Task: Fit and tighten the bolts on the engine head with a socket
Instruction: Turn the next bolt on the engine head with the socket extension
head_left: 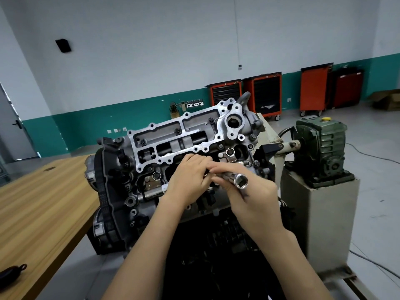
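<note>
Right hand (255,199): nearest, fingers curled round the chrome tubular socket (241,181). Left hand (187,183): just beyond, fingertips pinching the socket's far-left end. Socket: long axis runs far-left to near-right, open mouth facing the camera, away from the work. Grey cast-aluminium engine head (166,126): directly beyond both hands, dark hex bolts (177,131) seated along it; left hand nearer. Socket probably needs reversing.
</note>
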